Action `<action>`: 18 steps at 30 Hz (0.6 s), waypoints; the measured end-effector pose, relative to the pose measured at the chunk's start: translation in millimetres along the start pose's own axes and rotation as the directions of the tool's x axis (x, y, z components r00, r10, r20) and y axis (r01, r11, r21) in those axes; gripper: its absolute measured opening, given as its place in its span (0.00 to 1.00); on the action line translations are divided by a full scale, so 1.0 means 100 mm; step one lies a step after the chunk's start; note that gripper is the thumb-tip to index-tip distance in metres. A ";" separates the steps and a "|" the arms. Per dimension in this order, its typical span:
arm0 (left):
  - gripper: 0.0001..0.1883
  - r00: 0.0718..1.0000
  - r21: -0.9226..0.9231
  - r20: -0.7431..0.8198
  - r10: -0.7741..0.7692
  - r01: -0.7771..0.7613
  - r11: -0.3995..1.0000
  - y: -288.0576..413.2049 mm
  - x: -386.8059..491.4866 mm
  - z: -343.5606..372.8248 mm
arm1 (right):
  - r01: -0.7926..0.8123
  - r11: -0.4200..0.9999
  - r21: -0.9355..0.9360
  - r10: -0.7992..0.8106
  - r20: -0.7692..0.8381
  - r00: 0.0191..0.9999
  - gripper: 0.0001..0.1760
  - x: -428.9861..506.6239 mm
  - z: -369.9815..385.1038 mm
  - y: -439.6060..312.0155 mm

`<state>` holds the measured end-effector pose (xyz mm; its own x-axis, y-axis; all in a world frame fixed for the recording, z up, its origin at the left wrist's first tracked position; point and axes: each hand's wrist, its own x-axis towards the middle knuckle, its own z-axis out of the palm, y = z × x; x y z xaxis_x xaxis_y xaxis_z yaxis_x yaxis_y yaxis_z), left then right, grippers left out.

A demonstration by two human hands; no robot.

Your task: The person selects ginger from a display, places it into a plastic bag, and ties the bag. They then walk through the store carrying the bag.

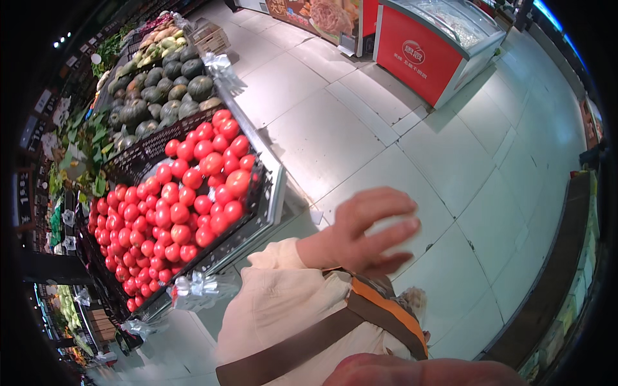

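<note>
My left hand (372, 231) is raised at the middle over the tiled floor, its fingers curved and apart, slightly blurred. A pale patch between the fingers looks like floor, and no held thing can be made out. My right hand (420, 371) is cut off by the bottom edge, very close to the camera; its fingers are hidden. Below the left hand are a cream garment (280, 299) and a brown strap (289, 342) with an orange-edged part. A clear plastic bag (415, 301) shows beside them. Left of my left hand, many red tomatoes (178, 212) fill dark crates.
Green pumpkins (164, 87) lie beyond the tomatoes on the produce stand. Plastic bags (200, 289) hang from its metal edge (277, 193). A wooden crate (210, 38) stands on the floor behind. A red and white chest freezer (420, 58) stands at upper right, a dark-edged shelf (550, 260) at right.
</note>
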<state>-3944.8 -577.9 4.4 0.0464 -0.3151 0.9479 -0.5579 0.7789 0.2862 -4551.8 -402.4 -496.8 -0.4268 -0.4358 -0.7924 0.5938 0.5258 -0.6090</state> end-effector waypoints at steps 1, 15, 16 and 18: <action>0.23 0.996 -0.082 -0.072 0.056 -0.062 0.995 -0.14 0.16 0.27 | -0.020 1.000 -0.013 0.020 -0.014 1.000 0.19 0.13 0.15 -0.09; 0.04 0.564 0.105 0.769 -0.301 0.353 0.930 -2.46 0.26 3.80 | -0.272 0.960 -0.066 0.277 0.093 0.956 0.18 1.72 3.15 -2.33; 0.08 0.594 0.140 0.708 -0.382 0.412 0.900 -2.60 0.18 4.01 | -0.280 0.958 -0.066 0.286 0.114 0.951 0.18 1.79 3.33 -2.52; 0.15 0.468 0.248 0.694 -0.548 0.559 0.791 -2.89 0.04 4.43 | -0.275 0.960 -0.053 0.280 0.189 0.941 0.18 1.92 3.76 -2.94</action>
<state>-4149.8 -1044.7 -136.3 -0.2477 -0.9501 0.1897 -0.6213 0.3060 0.7213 -4551.4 -915.6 -456.5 -0.1065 -0.4012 -0.9098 0.6509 0.6636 -0.3688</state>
